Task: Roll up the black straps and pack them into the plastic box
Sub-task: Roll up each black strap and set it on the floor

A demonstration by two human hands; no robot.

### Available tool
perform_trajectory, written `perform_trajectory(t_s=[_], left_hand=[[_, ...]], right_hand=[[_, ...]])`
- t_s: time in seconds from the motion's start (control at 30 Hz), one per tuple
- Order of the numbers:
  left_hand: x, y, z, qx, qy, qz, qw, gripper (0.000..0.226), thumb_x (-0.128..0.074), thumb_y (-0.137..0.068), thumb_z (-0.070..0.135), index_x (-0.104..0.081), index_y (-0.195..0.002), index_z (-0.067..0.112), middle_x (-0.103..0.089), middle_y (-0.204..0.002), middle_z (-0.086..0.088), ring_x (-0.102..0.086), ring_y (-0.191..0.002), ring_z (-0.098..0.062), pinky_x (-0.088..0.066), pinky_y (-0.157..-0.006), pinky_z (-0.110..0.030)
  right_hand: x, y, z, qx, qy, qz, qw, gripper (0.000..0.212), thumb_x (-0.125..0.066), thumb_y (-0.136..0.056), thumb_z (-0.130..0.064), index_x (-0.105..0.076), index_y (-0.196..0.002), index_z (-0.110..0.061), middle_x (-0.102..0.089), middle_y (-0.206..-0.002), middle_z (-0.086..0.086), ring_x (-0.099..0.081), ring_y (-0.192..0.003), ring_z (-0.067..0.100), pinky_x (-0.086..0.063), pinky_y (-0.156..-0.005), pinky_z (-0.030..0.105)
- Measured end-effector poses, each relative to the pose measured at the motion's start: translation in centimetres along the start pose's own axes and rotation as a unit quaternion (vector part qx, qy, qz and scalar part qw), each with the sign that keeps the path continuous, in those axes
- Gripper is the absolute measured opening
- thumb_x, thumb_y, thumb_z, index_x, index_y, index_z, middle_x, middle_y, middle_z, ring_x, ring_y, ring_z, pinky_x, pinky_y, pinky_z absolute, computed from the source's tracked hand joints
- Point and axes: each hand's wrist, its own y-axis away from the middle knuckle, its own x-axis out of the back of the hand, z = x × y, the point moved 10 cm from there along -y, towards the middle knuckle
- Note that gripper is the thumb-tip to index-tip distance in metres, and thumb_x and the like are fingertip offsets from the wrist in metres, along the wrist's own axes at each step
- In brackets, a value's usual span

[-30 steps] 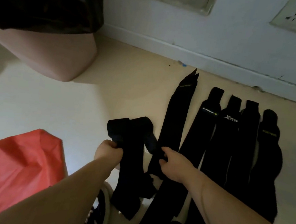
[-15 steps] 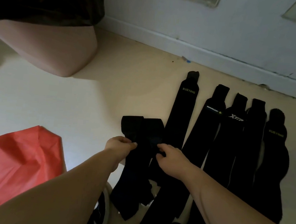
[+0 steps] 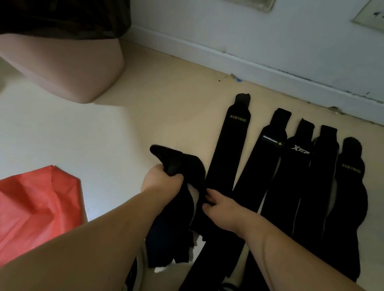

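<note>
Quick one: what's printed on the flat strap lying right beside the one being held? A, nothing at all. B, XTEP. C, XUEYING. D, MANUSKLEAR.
C: the flat strap just right of the held strap, which the left hand grips, reads XUEYING near its far end.

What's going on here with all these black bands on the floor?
A person is handling one black strap: the left hand grips its bunched upper end and the right hand pinches it lower down. A row of five straps lies flat on the floor beside it, not yet rolled. A red bag lies to the left; a pink container stands beyond.
</note>
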Motion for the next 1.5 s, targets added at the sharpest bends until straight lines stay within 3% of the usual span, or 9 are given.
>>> perform_trajectory(t_s=[0.23,0.43,0.67,0.77,0.87,1.07,1.17,1.33,1.5], left_hand=[[5.3,5.4,8.8,-0.184,-0.163,0.122,0.962,0.027,-0.058,-0.097,0.021,-0.043,-0.118,0.014,-0.057,-0.082,-0.001,-0.06,-0.075,-0.026,-0.049,-0.064,-0.036],[2.4,14.7,16.2,-0.366,-0.241,0.016,0.899,0.031,-0.059,-0.097,0.023,-0.042,-0.122,0.024,-0.068,-0.087,0.0,-0.067,-0.072,-0.02,-0.061,-0.065,-0.042],[-1.4,27.3,19.1,-0.494,-0.364,-0.161,0.773,0.027,-0.062,-0.096,0.03,-0.04,-0.111,0.027,-0.054,-0.083,0.006,-0.058,-0.077,-0.025,-0.046,-0.066,-0.034],[-1.1,31.0,19.7,-0.454,-0.342,-0.241,0.786,0.037,-0.067,-0.097,0.037,-0.054,-0.131,0.028,-0.066,-0.099,0.008,-0.064,-0.088,-0.015,-0.053,-0.079,-0.03],[1.3,32.9,21.3,-0.435,-0.367,-0.228,0.79,0.017,-0.065,-0.096,0.024,-0.074,-0.11,0.026,-0.073,-0.097,0.011,-0.069,-0.092,-0.011,-0.056,-0.084,-0.022],[7.3,35.0,23.3,-0.26,-0.086,-0.212,0.938,0.049,-0.049,-0.107,0.053,-0.079,-0.104,0.014,-0.081,-0.1,-0.006,-0.076,-0.099,-0.022,-0.063,-0.091,-0.045],[6.5,37.9,23.1,-0.211,0.021,-0.286,0.934,0.065,-0.038,-0.107,0.062,-0.078,-0.114,0.01,-0.082,-0.105,-0.009,-0.077,-0.103,-0.027,-0.06,-0.095,-0.049],[5.7,39.3,23.7,-0.273,0.061,-0.283,0.917,0.022,-0.062,-0.106,0.029,-0.075,-0.12,0.019,-0.08,-0.114,-0.005,-0.075,-0.111,-0.026,-0.06,-0.102,-0.047],[5.6,38.0,23.8,-0.308,0.031,-0.306,0.9,0.022,-0.069,-0.1,0.008,-0.074,-0.12,0.016,-0.079,-0.115,-0.01,-0.077,-0.105,-0.023,-0.064,-0.087,-0.038]], right_hand=[[1.4,3.8,-5.7,0.024,-0.194,0.069,0.978,0.044,-0.061,-0.103,-0.054,-0.067,-0.134,-0.023,-0.072,-0.126,0.003,-0.066,-0.117,0.017,-0.052,-0.108,0.037],[5.1,10.5,-14.4,0.091,-0.418,0.06,0.902,0.066,-0.08,-0.077,-0.071,-0.078,-0.121,-0.022,-0.079,-0.121,0.006,-0.074,-0.115,0.025,-0.056,-0.106,0.045],[9.9,22.9,-14.6,0.144,-0.415,0.018,0.898,0.084,-0.082,-0.085,-0.055,-0.06,-0.144,0.0,-0.07,-0.124,0.017,-0.065,-0.116,0.033,-0.046,-0.117,0.052],[11.6,27.3,-13.7,0.141,-0.422,0.07,0.893,0.047,-0.06,-0.105,-0.035,-0.07,-0.13,0.003,-0.076,-0.125,0.014,-0.067,-0.118,0.035,-0.043,-0.12,0.053],[12.3,32.3,-13.6,0.167,-0.396,0.094,0.898,0.036,-0.064,-0.099,-0.025,-0.075,-0.121,0.001,-0.077,-0.124,0.017,-0.073,-0.115,0.034,-0.056,-0.105,0.049],[12.4,40.7,-14.5,0.239,-0.305,0.135,0.912,0.033,-0.074,-0.086,-0.001,-0.077,-0.119,-0.006,-0.077,-0.116,0.023,-0.075,-0.107,0.042,-0.061,-0.095,0.053],[11.2,42.5,-15.4,0.26,-0.27,0.148,0.915,0.034,-0.071,-0.088,0.006,-0.078,-0.119,-0.007,-0.077,-0.117,0.025,-0.076,-0.103,0.038,-0.063,-0.084,0.043],[9.0,41.7,-15.1,0.247,-0.305,0.102,0.914,0.033,-0.079,-0.083,-0.012,-0.08,-0.116,-0.015,-0.076,-0.122,0.024,-0.075,-0.104,0.035,-0.061,-0.094,0.046],[10.6,40.3,-13.6,0.251,-0.346,0.183,0.886,0.024,-0.068,-0.102,-0.027,-0.076,-0.123,-0.02,-0.08,-0.118,0.01,-0.077,-0.11,0.031,-0.06,-0.095,0.048]])
